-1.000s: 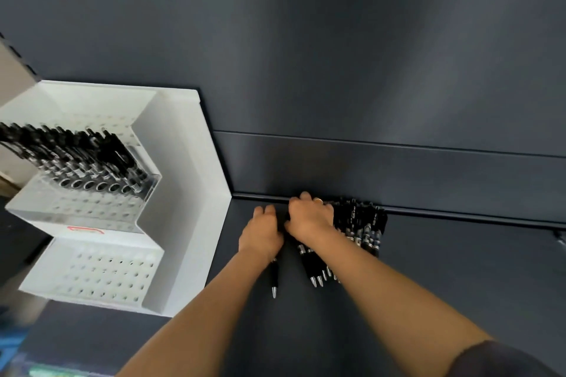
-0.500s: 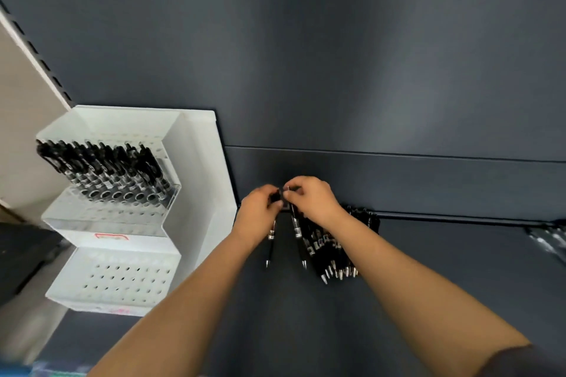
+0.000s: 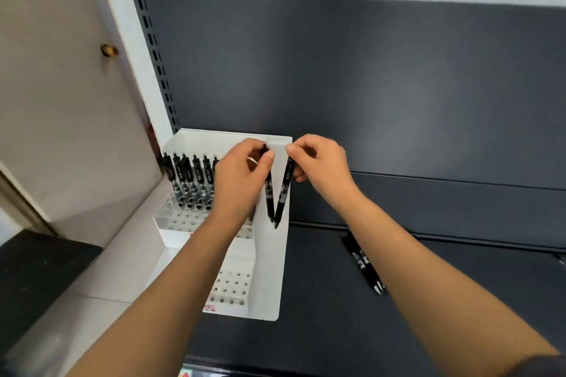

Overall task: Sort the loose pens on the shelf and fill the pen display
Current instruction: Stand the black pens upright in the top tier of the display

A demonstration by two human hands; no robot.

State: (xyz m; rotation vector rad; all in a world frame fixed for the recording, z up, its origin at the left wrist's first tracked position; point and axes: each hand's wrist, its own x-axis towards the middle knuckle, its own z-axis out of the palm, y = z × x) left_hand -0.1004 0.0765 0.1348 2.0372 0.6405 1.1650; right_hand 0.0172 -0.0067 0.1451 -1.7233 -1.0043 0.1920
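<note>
Nearest, 2 bare forearms rise from the bottom edge over the dark shelf. Right of centre, partly behind the right forearm, a few loose pens lie together on the shelf, tips toward the camera. Left of them stands the white pen display, its lower tier showing rows of holes.

At mid-frame the left hand has its grip closed on the top of the left pen. The right hand pinches the top of the right pen. Both black pens hang tips down before the display's right wall, forming a V; whether the tips touch, I cannot tell.

Behind the left hand, standing pens fill a row in the upper tier. Farther back are the dark back panel, a slotted upright at upper left, and a beige door with a knob.
</note>
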